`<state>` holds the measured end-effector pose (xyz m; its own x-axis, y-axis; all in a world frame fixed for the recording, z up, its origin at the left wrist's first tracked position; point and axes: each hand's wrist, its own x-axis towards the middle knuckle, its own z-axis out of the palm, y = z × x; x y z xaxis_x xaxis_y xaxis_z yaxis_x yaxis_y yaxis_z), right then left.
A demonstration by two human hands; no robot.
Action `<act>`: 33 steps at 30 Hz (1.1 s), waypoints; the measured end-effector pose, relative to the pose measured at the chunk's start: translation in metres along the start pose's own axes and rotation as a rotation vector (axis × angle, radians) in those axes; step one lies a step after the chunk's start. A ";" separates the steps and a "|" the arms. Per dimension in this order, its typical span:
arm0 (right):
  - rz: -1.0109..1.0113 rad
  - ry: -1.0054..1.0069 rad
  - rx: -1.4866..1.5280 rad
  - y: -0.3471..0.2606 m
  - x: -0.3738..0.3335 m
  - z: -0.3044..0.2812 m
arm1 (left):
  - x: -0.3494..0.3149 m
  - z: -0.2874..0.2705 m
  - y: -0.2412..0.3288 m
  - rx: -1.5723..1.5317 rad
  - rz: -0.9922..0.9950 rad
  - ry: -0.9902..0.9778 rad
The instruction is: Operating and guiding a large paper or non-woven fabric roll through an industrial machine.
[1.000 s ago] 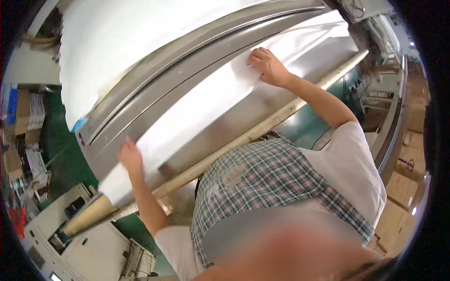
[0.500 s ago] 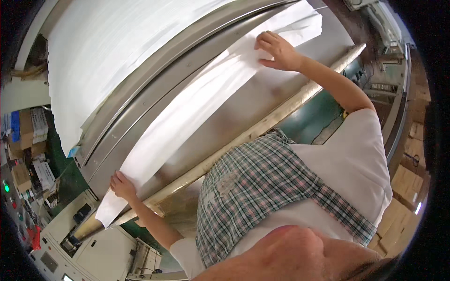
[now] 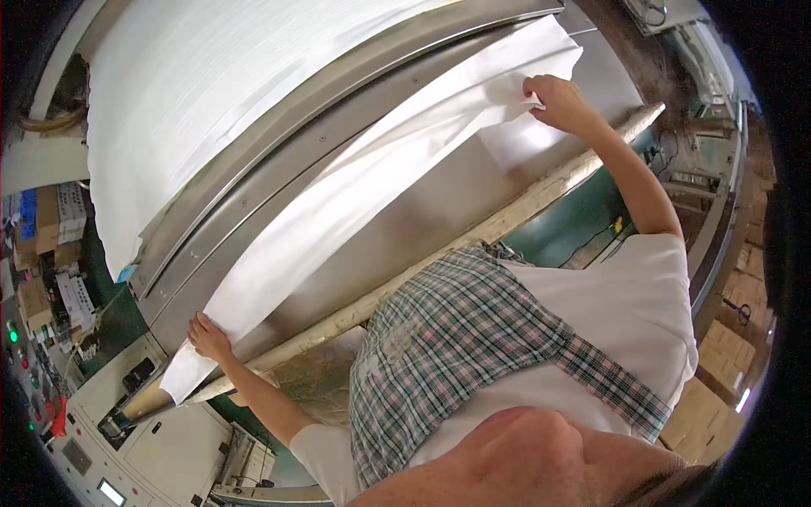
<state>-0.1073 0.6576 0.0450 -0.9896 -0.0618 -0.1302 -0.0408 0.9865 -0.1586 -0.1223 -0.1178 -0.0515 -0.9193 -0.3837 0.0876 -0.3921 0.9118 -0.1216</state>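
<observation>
A long strip of white sheet material (image 3: 338, 198) lies slantwise over a smooth metal surface (image 3: 397, 224), with soft folds along it. I cannot tell whether it is cloth or paper. My right hand (image 3: 557, 103) is closed at the strip's near edge by the far right end, thumb and fingers pinching it. Toward the lower left end, my left hand (image 3: 209, 338) rests on the strip with its fingers lying flat. The strip's lower left end hangs over a pale roller (image 3: 145, 400).
A wide white sheet (image 3: 228, 84) spreads beyond a curved metal bar (image 3: 338, 83). A long wrapped roller (image 3: 473, 238) runs between me and the metal surface. A control panel (image 3: 93, 460) stands at lower left, boxes (image 3: 35, 304) at left, cartons (image 3: 718, 355) at right.
My right hand has moved right along the strip and closed on its near edge. The strip's right part has shifted and creased differently. My left hand stays near the lower left end.
</observation>
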 end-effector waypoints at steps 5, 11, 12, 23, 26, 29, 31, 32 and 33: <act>0.023 0.236 -0.057 0.019 -0.007 0.003 | 0.003 -0.001 0.004 0.009 -0.022 0.001; 0.234 0.216 -0.051 0.027 -0.012 0.023 | 0.001 -0.002 0.006 0.000 -0.050 0.024; 0.223 0.222 -0.056 0.031 -0.011 0.021 | 0.000 -0.001 0.002 -0.007 -0.062 0.028; 0.384 0.925 -0.183 0.084 0.036 -0.004 | 0.000 0.005 0.000 0.013 -0.037 0.072; 0.401 0.705 -0.241 0.099 0.032 0.020 | 0.001 0.005 0.000 0.026 -0.016 0.080; 0.468 0.584 -0.239 0.109 0.025 0.020 | 0.000 0.004 0.002 0.034 -0.006 0.116; 0.375 0.448 -0.283 0.121 0.027 0.015 | -0.001 -0.002 0.005 0.013 -0.007 0.096; 0.380 0.443 -0.285 0.133 0.026 0.016 | -0.001 -0.002 0.006 -0.009 -0.005 0.078; 0.401 0.374 -0.298 0.147 0.028 0.015 | -0.001 -0.001 0.008 -0.008 0.001 0.074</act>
<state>-0.1390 0.7982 0.0036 -0.9151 0.3260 0.2373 0.3603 0.9253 0.1181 -0.1240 -0.1103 -0.0511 -0.9144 -0.3715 0.1607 -0.3910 0.9133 -0.1140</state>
